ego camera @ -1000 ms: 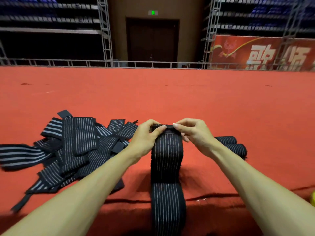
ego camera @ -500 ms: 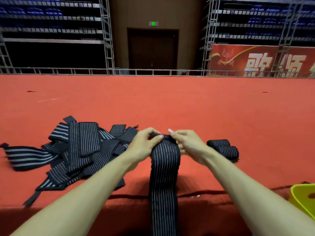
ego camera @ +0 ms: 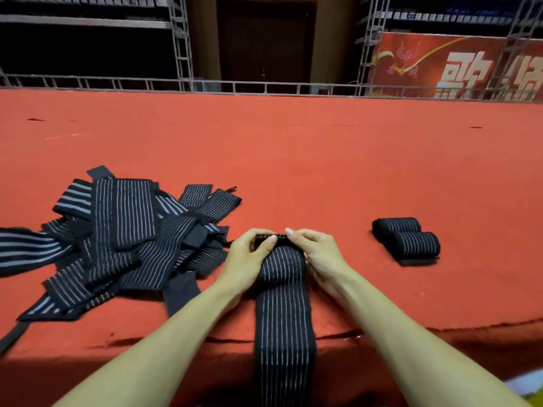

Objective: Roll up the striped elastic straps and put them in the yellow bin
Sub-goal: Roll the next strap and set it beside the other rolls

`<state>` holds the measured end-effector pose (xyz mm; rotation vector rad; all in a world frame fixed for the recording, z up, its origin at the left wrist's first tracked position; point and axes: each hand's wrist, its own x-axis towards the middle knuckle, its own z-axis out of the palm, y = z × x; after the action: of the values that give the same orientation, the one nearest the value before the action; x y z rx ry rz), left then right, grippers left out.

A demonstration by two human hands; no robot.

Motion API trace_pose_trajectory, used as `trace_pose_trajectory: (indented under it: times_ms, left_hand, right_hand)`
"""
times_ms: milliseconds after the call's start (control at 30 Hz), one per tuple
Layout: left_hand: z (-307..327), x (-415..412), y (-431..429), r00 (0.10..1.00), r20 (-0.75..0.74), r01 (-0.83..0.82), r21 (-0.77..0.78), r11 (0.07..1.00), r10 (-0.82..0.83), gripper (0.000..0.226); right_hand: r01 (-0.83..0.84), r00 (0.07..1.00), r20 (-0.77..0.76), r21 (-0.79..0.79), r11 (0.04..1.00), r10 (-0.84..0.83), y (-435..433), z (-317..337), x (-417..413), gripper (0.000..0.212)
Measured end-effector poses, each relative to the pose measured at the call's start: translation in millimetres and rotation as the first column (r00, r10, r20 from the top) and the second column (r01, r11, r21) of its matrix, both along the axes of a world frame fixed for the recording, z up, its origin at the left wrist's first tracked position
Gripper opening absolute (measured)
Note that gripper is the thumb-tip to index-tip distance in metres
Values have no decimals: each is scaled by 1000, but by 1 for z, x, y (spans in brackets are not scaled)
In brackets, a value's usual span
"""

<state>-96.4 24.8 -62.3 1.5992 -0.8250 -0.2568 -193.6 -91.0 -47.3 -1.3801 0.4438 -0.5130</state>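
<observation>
No bin clearly in view; near right corner shows only a pale blurred patch (ego camera: pixel 524 384), with a hint of yellow, contents unreadable. Red carpeted platform (ego camera: pixel 323 171): wide open stretch far of the hands, out to a metal railing (ego camera: pixel 264 86). Near edge runs left to right just under the forearms. Strap being rolled (ego camera: pixel 282 289) lies centre, its tail draped over that near edge and hanging down; its far end is a small tight roll. Left hand (ego camera: pixel 249 259) and right hand (ego camera: pixel 318 255) flank the roll, fingers curled over it, thumbs on the near side, pinching it from both ends, wrists low on the carpet. Pile of loose straps (ego camera: pixel 123 236) sprawls left, just beside the left hand. Two rolled straps (ego camera: pixel 407 240) sit right, touching each other, apart from the right hand.
</observation>
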Motion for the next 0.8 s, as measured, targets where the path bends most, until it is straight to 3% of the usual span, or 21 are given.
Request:
trace_pose_trajectory:
  times_ms: [167, 267, 367, 600, 767, 800]
  left_hand:
    - [-11, -1, -4, 988, -152, -10, -52, 999, 2, 22]
    - [-13, -2, -3, 978, -210, -5, -83, 997, -12, 26]
    - [-14, 0, -3, 977, -209, 18, -56, 998, -29, 28]
    - [-15, -3, 2, 980, -187, 66, -38, 997, -72, 17]
    - [-17, -4, 3, 998, -66, 14, -24, 1000, -16, 21]
    - [-16, -6, 3, 999, -49, 14, -32, 999, -15, 21]
  right_hand:
    - [89, 993, 77, 57, 994, -94, -5, -23, 8, 11]
    - [112, 987, 121, -42, 993, -106, -11, -28, 7, 7]
    - [103, 988, 129, -158, 982, -83, -12, -31, 7, 10]
    - [99, 990, 115, -162, 982, -81, -9, -30, 4, 17]
    - [74, 996, 61, -151, 986, -66, -6, -28, 1, 4]
    - [68, 997, 47, -172, 983, -61, -5, -29, 2, 9]
